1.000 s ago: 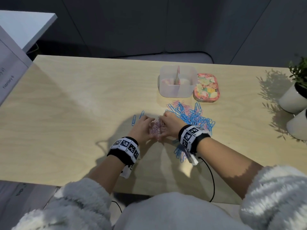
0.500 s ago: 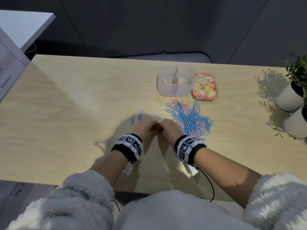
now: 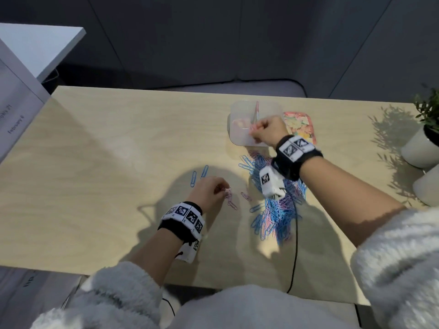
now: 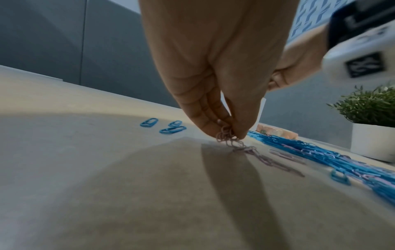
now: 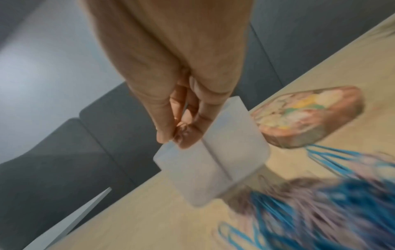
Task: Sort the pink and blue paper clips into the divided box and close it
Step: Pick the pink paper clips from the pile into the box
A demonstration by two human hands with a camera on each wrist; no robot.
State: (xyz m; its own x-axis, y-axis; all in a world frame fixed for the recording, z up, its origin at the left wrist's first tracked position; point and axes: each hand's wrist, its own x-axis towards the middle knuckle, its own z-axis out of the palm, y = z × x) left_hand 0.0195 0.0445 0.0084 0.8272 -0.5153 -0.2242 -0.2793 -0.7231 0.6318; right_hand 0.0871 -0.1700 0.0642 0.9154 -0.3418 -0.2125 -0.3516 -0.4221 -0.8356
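While the sorting is midway by my reckoning, I am pinching a tangled string of pink clips (image 4: 229,135) in my left hand (image 3: 209,188), left of the mixed pile (image 3: 275,210); beyond that pile my right hand (image 3: 268,128), fingers curled on something pinkish, is hovering over the divided box (image 3: 237,131). Next I am releasing into its left compartment.

Dim room, hard shadows across table (image 3: 99,167); right wrist view motion-blurred; wide-angle edge distortion.
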